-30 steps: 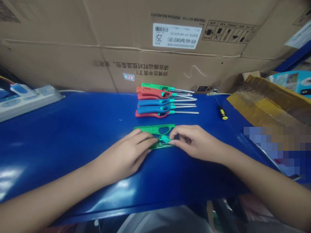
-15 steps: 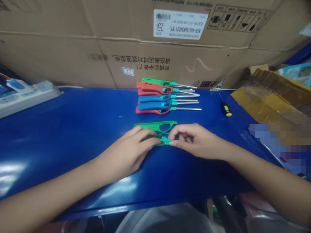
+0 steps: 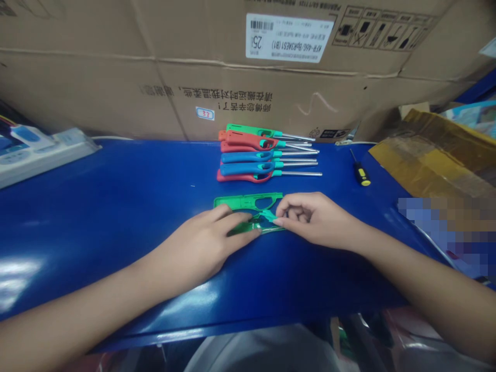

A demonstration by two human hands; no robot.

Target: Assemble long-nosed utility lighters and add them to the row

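Between my finger and thumb, my right hand (image 3: pixel 320 219) pinches a small teal plastic piece (image 3: pixel 267 215), which looks like a lighter trigger. It is just above a green lighter casing half (image 3: pixel 256 226), whose hollow inside faces up. My left hand (image 3: pixel 205 235) grips that half against the table, fingers along its far side and thumb on the near side. Part of the casing is hidden under the left fingers. A second green casing half (image 3: pixel 234 202) lies just beyond, also hollow side up, close to the left fingertips.
Several assembled lighters (image 3: pixel 248 156) in red, blue and green lie stacked at the back. A black and yellow screwdriver (image 3: pixel 361 174) is right of them. A large cardboard box (image 3: pixel 116 98) walls off the blue table's (image 3: pixel 116 206) back. A power strip (image 3: pixel 50 152) stands left.
My right hand has moved slightly up and right with the teal piece, away from the left fingertips. My left thumb and finger have spread, showing more of the casing half.
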